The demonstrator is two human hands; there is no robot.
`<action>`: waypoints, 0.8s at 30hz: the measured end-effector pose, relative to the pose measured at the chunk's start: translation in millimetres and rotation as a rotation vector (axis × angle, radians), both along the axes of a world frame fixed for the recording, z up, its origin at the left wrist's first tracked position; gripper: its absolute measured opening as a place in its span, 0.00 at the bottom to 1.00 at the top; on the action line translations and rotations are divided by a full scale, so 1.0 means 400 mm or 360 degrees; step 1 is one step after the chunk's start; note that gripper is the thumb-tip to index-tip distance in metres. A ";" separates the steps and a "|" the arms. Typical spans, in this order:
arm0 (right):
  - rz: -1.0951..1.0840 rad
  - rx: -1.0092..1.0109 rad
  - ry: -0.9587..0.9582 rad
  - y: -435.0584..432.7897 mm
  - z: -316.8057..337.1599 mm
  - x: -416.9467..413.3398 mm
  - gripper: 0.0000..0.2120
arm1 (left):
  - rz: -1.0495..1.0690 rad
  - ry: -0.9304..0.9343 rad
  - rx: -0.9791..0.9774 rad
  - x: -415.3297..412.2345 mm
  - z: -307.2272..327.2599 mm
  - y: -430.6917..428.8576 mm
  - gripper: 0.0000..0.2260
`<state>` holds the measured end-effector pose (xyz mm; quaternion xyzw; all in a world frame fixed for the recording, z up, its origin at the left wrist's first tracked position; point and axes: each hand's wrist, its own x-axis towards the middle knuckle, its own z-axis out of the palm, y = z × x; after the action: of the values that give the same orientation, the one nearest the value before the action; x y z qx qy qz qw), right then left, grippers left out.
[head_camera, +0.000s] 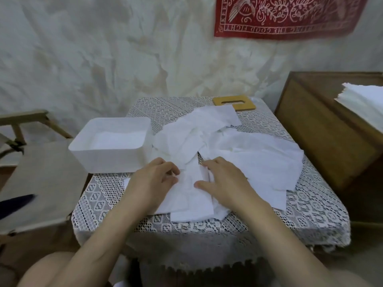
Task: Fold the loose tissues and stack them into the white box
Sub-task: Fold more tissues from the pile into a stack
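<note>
Nearest, just right of the white box (112, 160), two hands work one tissue (192, 195): the left hand (153, 183) pinches its edge with curled fingers, while the right hand (226, 183) lies flat on it. Beyond, the loose pile (259, 158) — overlapping sheets, too tangled to count — waits unfolded. The one box seemingly holds some stacked tissues already, so most work remains. Farther right, one wooden lid (249, 104).
</note>
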<state>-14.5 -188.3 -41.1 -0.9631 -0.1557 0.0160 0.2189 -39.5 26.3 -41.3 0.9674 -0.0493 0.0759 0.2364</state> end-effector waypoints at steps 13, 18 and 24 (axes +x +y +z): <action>0.0005 0.0141 -0.0129 0.030 -0.004 0.011 0.06 | 0.0040 -0.0035 -0.0073 0.027 0.008 -0.033 0.06; 0.0011 0.0147 -0.0143 0.032 -0.008 0.026 0.07 | 0.0205 -0.0076 0.0013 0.033 0.001 -0.033 0.06; -0.0041 0.0128 -0.0237 0.021 -0.008 0.036 0.09 | 0.0174 -0.0098 -0.0015 0.070 -0.006 -0.048 0.05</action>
<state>-0.1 -180.0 -44.3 -0.9540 -0.1597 -0.0646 0.2454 -11.4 6.9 -43.5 0.9647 -0.0034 0.1185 0.2350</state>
